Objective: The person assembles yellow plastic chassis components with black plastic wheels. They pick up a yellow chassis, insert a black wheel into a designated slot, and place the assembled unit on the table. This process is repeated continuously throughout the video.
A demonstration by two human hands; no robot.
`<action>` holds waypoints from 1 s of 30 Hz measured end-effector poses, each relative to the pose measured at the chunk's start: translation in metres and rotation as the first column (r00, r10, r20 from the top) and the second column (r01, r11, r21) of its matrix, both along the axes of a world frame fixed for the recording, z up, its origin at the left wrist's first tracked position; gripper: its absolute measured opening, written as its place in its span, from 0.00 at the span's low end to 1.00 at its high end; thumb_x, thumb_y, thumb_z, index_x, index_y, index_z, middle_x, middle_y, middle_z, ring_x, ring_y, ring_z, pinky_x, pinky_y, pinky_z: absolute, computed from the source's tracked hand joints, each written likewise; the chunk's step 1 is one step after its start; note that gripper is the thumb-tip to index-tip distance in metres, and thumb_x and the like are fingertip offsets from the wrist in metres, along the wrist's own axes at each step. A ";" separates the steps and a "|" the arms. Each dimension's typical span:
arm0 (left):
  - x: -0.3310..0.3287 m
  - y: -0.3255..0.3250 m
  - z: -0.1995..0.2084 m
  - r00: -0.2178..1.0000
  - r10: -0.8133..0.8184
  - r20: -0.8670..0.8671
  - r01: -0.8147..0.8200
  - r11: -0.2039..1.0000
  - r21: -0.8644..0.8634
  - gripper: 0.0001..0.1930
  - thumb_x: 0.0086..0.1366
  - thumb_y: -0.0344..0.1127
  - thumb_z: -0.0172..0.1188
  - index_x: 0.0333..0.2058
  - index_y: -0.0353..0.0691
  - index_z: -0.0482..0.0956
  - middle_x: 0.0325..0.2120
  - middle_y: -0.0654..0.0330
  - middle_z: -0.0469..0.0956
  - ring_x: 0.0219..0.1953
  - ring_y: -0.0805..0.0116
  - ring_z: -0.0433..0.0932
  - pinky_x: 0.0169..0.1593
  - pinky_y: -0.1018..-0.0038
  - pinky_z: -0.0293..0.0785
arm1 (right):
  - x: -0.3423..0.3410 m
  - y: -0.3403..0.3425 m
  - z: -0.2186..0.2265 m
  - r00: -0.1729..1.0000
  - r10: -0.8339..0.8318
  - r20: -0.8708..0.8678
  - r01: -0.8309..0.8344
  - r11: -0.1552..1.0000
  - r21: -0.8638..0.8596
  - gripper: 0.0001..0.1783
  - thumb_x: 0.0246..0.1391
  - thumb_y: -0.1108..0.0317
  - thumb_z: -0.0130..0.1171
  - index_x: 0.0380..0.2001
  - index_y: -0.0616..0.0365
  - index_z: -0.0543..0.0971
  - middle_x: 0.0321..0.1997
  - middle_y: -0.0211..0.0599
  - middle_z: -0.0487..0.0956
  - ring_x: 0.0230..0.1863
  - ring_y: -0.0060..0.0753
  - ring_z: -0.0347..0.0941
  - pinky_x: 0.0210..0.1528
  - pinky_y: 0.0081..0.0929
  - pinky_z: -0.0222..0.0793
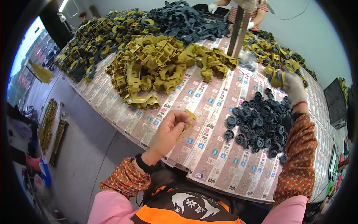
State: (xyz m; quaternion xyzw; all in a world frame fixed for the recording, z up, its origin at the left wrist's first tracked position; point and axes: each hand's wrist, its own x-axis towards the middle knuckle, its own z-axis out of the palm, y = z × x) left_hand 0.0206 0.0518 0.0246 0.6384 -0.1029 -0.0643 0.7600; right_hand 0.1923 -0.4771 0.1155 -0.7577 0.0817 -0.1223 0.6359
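Note:
Over the near part of the table, my left hand [168,132], bare, is closed round a thin olive-yellow plastic part [191,116]; much of the part is behind the fingers. My right hand [294,86], in a whitish glove, reaches out at the right. Its fingers are round an olive-yellow plastic piece [276,79] beside the far-right pile; the fingertips are partly hidden. Between my arms lies a heap of small dark wheels [259,123]. Beyond my left hand is a large heap of olive-yellow plastic toy vehicle bodies [153,67].
Yellow-and-dark parts [108,33] are piled at the far left, dark blue-grey parts [182,18] at the back. A post [235,35] rises from the table [209,156], near a clear plastic bag [247,61]. Across the table, a person's gloved hand [213,8] is near a black tray.

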 end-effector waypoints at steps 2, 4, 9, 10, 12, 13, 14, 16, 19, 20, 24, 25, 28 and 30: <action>0.007 0.025 -0.004 0.991 0.080 0.107 -0.102 0.970 0.220 0.15 0.75 0.25 0.53 0.57 0.39 0.75 0.48 0.65 0.79 0.48 0.75 0.77 0.51 0.76 0.75 | 0.019 0.028 0.007 0.996 -0.086 0.022 0.081 0.981 0.174 0.12 0.65 0.67 0.61 0.49 0.57 0.74 0.31 0.26 0.71 0.25 0.18 0.67 0.25 0.22 0.67; 0.016 0.033 0.012 0.978 0.127 0.166 -0.191 0.864 0.466 0.16 0.72 0.27 0.57 0.57 0.37 0.76 0.48 0.63 0.80 0.49 0.73 0.77 0.53 0.74 0.75 | 0.001 0.075 0.029 0.987 -0.148 0.069 0.141 0.985 0.104 0.07 0.68 0.68 0.58 0.46 0.53 0.73 0.28 0.20 0.66 0.23 0.14 0.63 0.24 0.20 0.62; 0.033 0.049 0.004 0.913 -0.066 0.403 -0.270 0.643 0.716 0.28 0.66 0.36 0.67 0.63 0.42 0.73 0.54 0.50 0.79 0.56 0.51 0.78 0.58 0.57 0.75 | -0.054 0.131 0.004 0.996 0.071 -0.047 -0.080 0.973 -0.217 0.19 0.62 0.69 0.61 0.55 0.64 0.79 0.35 0.26 0.74 0.30 0.14 0.68 0.30 0.18 0.65; 0.029 0.049 0.003 0.871 -0.195 0.451 -0.268 0.581 0.769 0.32 0.65 0.37 0.69 0.67 0.44 0.69 0.56 0.48 0.78 0.57 0.49 0.78 0.60 0.56 0.74 | -0.071 0.141 0.001 0.989 0.125 -0.078 -0.141 0.959 -0.246 0.19 0.62 0.71 0.60 0.56 0.64 0.80 0.37 0.28 0.76 0.32 0.15 0.69 0.33 0.19 0.67; 0.009 0.034 0.000 0.915 -0.274 0.296 -0.140 0.472 0.870 0.39 0.63 0.39 0.71 0.71 0.47 0.63 0.57 0.44 0.76 0.59 0.43 0.77 0.63 0.53 0.71 | -0.110 0.152 -0.017 0.977 0.203 -0.069 -0.214 0.899 -0.382 0.20 0.62 0.73 0.59 0.57 0.65 0.80 0.42 0.31 0.79 0.36 0.19 0.72 0.39 0.20 0.72; 0.004 0.030 0.002 0.928 -0.306 0.210 -0.070 0.411 0.909 0.43 0.62 0.40 0.72 0.73 0.48 0.61 0.58 0.42 0.75 0.59 0.40 0.76 0.65 0.52 0.70 | -0.126 0.158 -0.028 0.970 0.239 -0.029 -0.224 0.849 -0.478 0.20 0.62 0.75 0.59 0.57 0.66 0.80 0.45 0.33 0.80 0.39 0.21 0.74 0.42 0.22 0.74; 0.005 0.028 0.008 0.939 -0.310 0.147 -0.010 0.405 0.914 0.44 0.62 0.40 0.72 0.74 0.49 0.58 0.58 0.42 0.75 0.60 0.41 0.76 0.65 0.53 0.71 | -0.148 0.169 -0.027 0.968 0.245 -0.045 -0.233 0.829 -0.509 0.20 0.61 0.76 0.59 0.57 0.66 0.80 0.45 0.34 0.80 0.41 0.23 0.75 0.45 0.23 0.75; 0.005 0.021 0.018 0.943 -0.333 0.019 0.123 0.400 0.908 0.48 0.62 0.41 0.72 0.76 0.50 0.54 0.59 0.42 0.75 0.63 0.43 0.75 0.65 0.55 0.73 | -0.188 0.183 -0.027 0.959 0.272 -0.075 -0.269 0.800 -0.536 0.21 0.60 0.78 0.60 0.57 0.67 0.80 0.45 0.34 0.80 0.43 0.24 0.77 0.49 0.24 0.75; 0.005 0.015 -0.007 0.965 -0.192 -0.177 0.231 0.943 0.241 0.48 0.65 0.40 0.70 0.77 0.51 0.49 0.61 0.44 0.75 0.63 0.48 0.77 0.64 0.57 0.76 | -0.225 0.205 -0.028 0.927 0.339 -0.160 -0.374 0.830 -0.414 0.20 0.58 0.81 0.59 0.55 0.67 0.80 0.44 0.37 0.80 0.41 0.25 0.77 0.48 0.26 0.76; 0.010 0.014 -0.008 0.938 -0.237 -0.253 0.240 0.971 -0.018 0.46 0.69 0.40 0.66 0.77 0.52 0.45 0.64 0.46 0.74 0.60 0.53 0.80 0.59 0.62 0.82 | -0.232 0.213 -0.027 0.920 0.367 -0.142 -0.392 0.829 -0.398 0.20 0.58 0.81 0.59 0.55 0.66 0.80 0.44 0.39 0.80 0.42 0.26 0.78 0.48 0.26 0.76; -0.008 -0.009 0.004 0.823 -0.411 -0.394 0.200 0.857 -0.475 0.39 0.75 0.47 0.62 0.76 0.49 0.51 0.62 0.49 0.75 0.53 0.57 0.83 0.51 0.64 0.86 | -0.252 0.223 -0.028 0.941 0.328 -0.089 -0.327 0.807 -0.492 0.16 0.60 0.78 0.61 0.51 0.63 0.82 0.43 0.44 0.83 0.41 0.38 0.82 0.48 0.29 0.76; -0.011 -0.016 0.002 0.798 -0.446 -0.405 0.207 0.835 -0.511 0.38 0.76 0.47 0.61 0.76 0.51 0.51 0.59 0.51 0.76 0.52 0.58 0.84 0.51 0.63 0.85 | -0.256 0.214 -0.034 0.961 0.274 -0.044 -0.252 0.796 -0.550 0.14 0.60 0.77 0.61 0.50 0.63 0.83 0.42 0.46 0.83 0.41 0.42 0.83 0.48 0.31 0.77; -0.023 -0.028 -0.004 0.760 -0.443 -0.475 0.172 0.843 -0.509 0.28 0.78 0.52 0.57 0.69 0.48 0.64 0.54 0.55 0.80 0.51 0.60 0.84 0.50 0.63 0.86 | -0.257 0.181 -0.049 0.991 0.108 0.082 -0.018 0.704 -0.710 0.09 0.61 0.77 0.61 0.44 0.63 0.83 0.40 0.50 0.84 0.43 0.55 0.83 0.47 0.39 0.77; -0.030 -0.036 -0.004 0.770 -0.393 -0.502 0.128 0.867 -0.482 0.26 0.77 0.54 0.59 0.63 0.44 0.73 0.47 0.59 0.83 0.48 0.62 0.85 0.50 0.62 0.87 | -0.256 0.173 -0.054 0.994 0.048 0.097 0.043 0.654 -0.756 0.08 0.61 0.75 0.60 0.43 0.61 0.83 0.39 0.48 0.84 0.42 0.54 0.82 0.45 0.41 0.77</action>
